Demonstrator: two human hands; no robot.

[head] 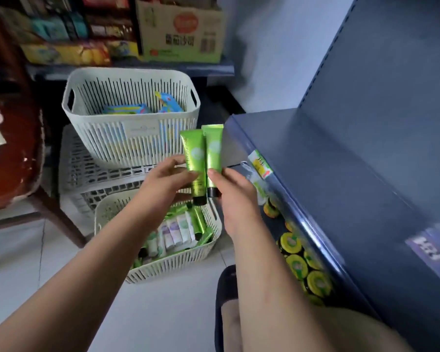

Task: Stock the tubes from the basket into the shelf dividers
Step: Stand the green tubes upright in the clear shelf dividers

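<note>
Holding one tube in each hand, caps down, the left hand (170, 179) pinches the left green tube (195, 163) low on its body, and the right hand (235, 191) pinches the right green tube (214, 154) just above its black cap. The small slatted basket (163, 266), with more tubes in it, sits at 6 o'clock of them; the blue shelf (315, 158) is at 3 o'clock. The tubes look light, soft-walled and glossy, so probably slippery. The stiffer shoulder by the cap seems the safest hold.
</note>
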